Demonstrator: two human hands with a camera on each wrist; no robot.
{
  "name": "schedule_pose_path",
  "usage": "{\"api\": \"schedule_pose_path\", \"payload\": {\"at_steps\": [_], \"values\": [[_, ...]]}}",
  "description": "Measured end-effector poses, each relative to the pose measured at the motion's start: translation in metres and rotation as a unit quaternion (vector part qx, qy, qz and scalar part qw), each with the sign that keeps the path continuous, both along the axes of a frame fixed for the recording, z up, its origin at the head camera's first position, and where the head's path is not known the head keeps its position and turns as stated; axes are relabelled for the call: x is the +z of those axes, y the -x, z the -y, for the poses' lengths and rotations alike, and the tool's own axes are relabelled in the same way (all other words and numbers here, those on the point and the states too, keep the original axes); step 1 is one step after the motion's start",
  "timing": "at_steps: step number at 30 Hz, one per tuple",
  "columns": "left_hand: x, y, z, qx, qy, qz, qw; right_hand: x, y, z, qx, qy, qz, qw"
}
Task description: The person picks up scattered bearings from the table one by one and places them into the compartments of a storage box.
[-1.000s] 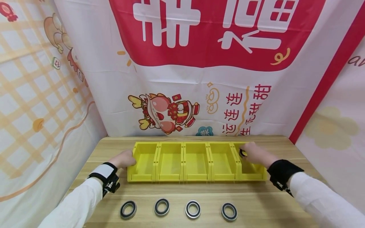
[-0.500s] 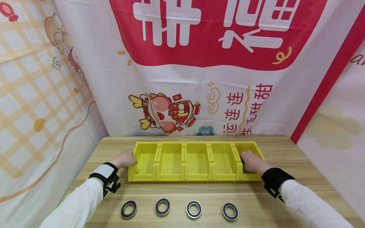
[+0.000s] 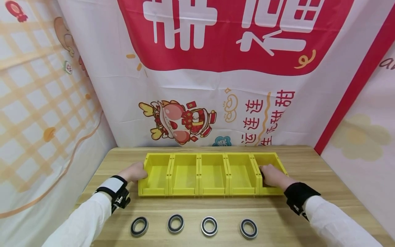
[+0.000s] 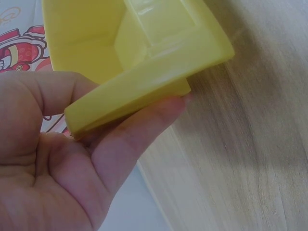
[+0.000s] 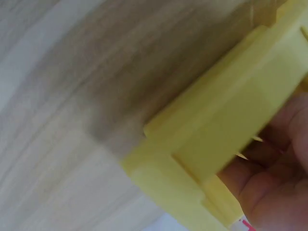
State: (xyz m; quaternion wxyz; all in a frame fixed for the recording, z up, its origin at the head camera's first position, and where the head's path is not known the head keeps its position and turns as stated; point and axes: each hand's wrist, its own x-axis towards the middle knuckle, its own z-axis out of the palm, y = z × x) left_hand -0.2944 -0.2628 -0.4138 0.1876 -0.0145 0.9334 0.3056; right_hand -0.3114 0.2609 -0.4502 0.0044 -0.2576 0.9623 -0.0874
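My left hand (image 3: 136, 172) grips the outer side wall of the leftmost yellow bin (image 3: 153, 192). In the left wrist view its thumb (image 4: 144, 127) lies outside the wall and the fingers reach over to the inner side. My right hand (image 3: 272, 175) is down inside the rightmost yellow bin (image 3: 272, 191), fingers curled. The dark edge of a bearing (image 3: 262, 172) shows at its fingertips, close to that bin's left wall; the rest is hidden by the hand. In the right wrist view the bin's wall (image 5: 231, 120) covers the fingertips.
More yellow bins (image 3: 184, 191) stand joined in a row between the hands. Several black-and-silver bearings (image 3: 203, 226) lie spaced out on the wooden table (image 3: 191, 203) in front of them. A printed cloth (image 3: 197, 82) hangs behind the table.
My right hand has moved lower and slightly left into the rightmost bin, and the bearing at its fingertips is now mostly hidden. My left hand has stayed on the leftmost bin.
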Motion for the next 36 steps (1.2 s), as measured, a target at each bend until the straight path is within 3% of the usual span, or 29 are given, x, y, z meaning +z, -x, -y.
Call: {"api": "schedule_pose_path", "payload": {"at_steps": [3, 8, 13, 15, 18, 23, 29, 32, 36], "values": [[0.000, 0.001, 0.000, 0.001, -0.004, 0.002, 1.0000, 0.016, 0.001, -0.001, -0.009, 0.009, 0.030, 0.9995], [0.000, 0.001, -0.001, 0.002, -0.003, 0.003, 1.0000, 0.066, -0.009, 0.000, -0.044, 0.051, 0.038, 0.9970], [-0.001, 0.001, -0.002, -0.002, -0.005, 0.004, 1.0000, 0.116, -0.038, 0.003, -0.048, 0.069, -0.031, 0.9960], [-0.002, 0.002, -0.002, -0.003, -0.005, 0.004, 1.0000, 0.128, -0.051, 0.007, -0.038, 0.067, -0.068, 0.9947], [-0.002, 0.002, -0.001, -0.002, -0.005, 0.004, 1.0000, 0.134, -0.072, 0.015, -0.021, 0.068, -0.105, 0.9919], [-0.004, 0.003, 0.002, -0.001, 0.000, 0.003, 1.0000, 0.122, -0.104, 0.032, 0.012, 0.064, -0.143, 0.9876], [-0.005, 0.004, 0.003, 0.000, -0.010, 0.007, 0.9999, 0.081, -0.135, 0.056, 0.036, 0.073, -0.135, 0.9876], [-0.004, 0.002, 0.002, 0.001, -0.013, 0.009, 0.9999, 0.055, -0.149, 0.067, 0.045, 0.073, -0.097, 0.9916], [-0.001, 0.000, 0.000, -0.005, -0.021, 0.003, 0.9998, 0.025, -0.161, 0.075, 0.049, 0.065, -0.001, 0.9966]]}}
